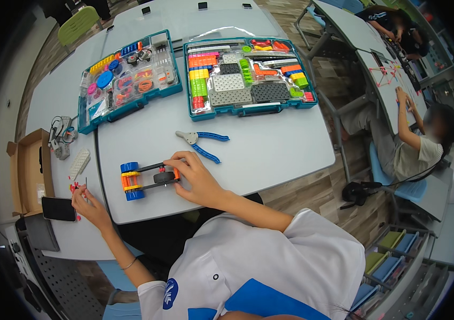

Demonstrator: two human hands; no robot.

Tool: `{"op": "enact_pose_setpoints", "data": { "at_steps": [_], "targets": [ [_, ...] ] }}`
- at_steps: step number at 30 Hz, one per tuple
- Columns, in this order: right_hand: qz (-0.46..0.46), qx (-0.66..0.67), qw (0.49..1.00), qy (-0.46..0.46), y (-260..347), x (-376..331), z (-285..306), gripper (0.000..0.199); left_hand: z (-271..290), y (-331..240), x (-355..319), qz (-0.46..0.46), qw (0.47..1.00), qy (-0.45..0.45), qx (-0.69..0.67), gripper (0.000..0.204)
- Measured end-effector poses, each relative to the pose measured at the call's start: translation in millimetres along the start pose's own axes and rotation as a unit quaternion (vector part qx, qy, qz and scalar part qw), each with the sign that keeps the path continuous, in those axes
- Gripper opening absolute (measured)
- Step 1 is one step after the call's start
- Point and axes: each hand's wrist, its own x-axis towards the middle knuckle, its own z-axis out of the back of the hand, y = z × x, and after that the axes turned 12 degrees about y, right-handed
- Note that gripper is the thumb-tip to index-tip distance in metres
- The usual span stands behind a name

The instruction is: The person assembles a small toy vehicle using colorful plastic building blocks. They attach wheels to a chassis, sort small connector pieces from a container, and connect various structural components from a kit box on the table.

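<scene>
The wheeled assembly (152,186) lies on the white table (269,138), in front of the person and close to the table's left edge; its long axis runs left to right across the person's view, with the pair of blue wheels at its left end and a dark wheel (165,177) set between the bars toward its right end. The right hand (199,182) is the nearer one; it comes in from the right, so the assembly extends leftward from the grip, and the blue-wheeled end points away from that hand. State of the right grip: thumb and forefinger close across the right end of the frame, forefinger at the far bar, thumb at the near bar; the firmness of the pinch is not determinable.

The left hand (91,210) is over the adjoining tabletop, left of the assembly and apart from the blue wheels; its fingertips are together at small red pieces (74,187); whether they pinch one, cannot be told. A phone (59,209) lies just beside that hand; a white perforated beam (80,163) lies beyond it; pliers (190,138) with blue handles lie beyond the assembly, clear of both hands.
</scene>
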Motion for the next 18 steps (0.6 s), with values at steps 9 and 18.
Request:
{"op": "enact_pose_setpoints", "data": {
  "at_steps": [9,18],
  "targets": [
    [-0.007,-0.271,0.947,-0.170,-24.0,-5.1,104.1,0.050,-0.3,0.6,-8.9,0.033,0.999,0.019,-0.033,0.016],
    [-0.100,-0.390,0.909,-0.104,-65.0,-15.8,165.4,0.054,-0.7,-7.3,-2.6,0.044,0.997,0.053,-0.038,0.020]
  ]
}}
